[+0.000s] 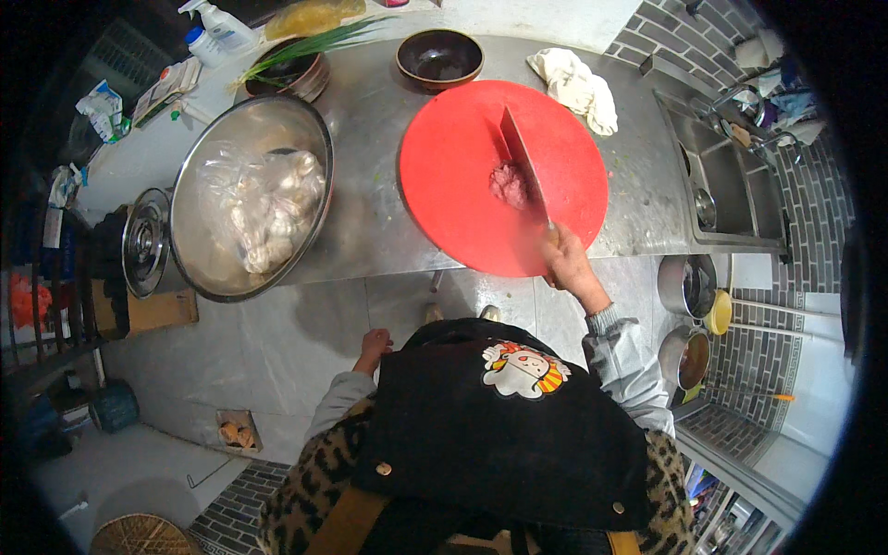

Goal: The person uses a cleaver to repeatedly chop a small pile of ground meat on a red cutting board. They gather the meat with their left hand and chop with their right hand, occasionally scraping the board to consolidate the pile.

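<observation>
My right hand [567,262] grips the handle of a cleaver [524,161] over a round red cutting board [444,180]. The blade stands on edge, pointing away from me, just to the right of a small heap of minced raw meat [508,184]. A blur covers the board near the handle. My left hand [375,345] hangs low beside the black apron [485,444], away from the counter. Its fingers look curled, and nothing shows in them.
A large steel basin [325,132] with bagged garlic bulbs [277,208] overhangs the counter's left front edge. Behind stand a dark bowl [440,57] and a pot [312,83] with scallions [305,52] across it. A white cloth [579,87] and a sink [735,187] are to the right.
</observation>
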{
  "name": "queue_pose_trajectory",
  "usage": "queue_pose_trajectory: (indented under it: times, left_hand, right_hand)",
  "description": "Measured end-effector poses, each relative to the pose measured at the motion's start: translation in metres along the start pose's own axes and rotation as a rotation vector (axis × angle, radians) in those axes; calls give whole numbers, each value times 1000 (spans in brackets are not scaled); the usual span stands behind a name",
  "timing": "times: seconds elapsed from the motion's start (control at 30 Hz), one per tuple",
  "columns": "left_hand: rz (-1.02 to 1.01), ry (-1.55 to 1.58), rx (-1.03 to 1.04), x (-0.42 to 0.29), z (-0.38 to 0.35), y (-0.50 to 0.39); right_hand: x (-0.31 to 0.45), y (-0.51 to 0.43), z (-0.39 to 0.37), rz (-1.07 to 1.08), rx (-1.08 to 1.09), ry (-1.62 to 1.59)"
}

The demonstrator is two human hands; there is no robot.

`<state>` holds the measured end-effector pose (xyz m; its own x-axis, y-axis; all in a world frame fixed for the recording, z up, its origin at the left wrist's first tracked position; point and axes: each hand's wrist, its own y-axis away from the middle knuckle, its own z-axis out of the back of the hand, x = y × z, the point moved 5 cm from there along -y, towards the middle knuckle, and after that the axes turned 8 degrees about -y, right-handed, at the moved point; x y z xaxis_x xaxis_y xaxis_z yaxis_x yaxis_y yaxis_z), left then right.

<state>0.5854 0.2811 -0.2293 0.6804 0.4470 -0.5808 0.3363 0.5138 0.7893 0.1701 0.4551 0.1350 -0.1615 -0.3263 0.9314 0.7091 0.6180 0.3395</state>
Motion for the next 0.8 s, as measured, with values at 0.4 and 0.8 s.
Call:
queue_pose_trajectory:
  times: [0.4, 0.8]
  left_hand:
    - [-172, -236, 35, 18, 3, 2]
    - [-14, -44, -22, 1, -6, 9]
  right_hand:
    - [-7, -13, -7, 50, 60, -69]
    - [-4, -13, -21, -21, 151, 0]
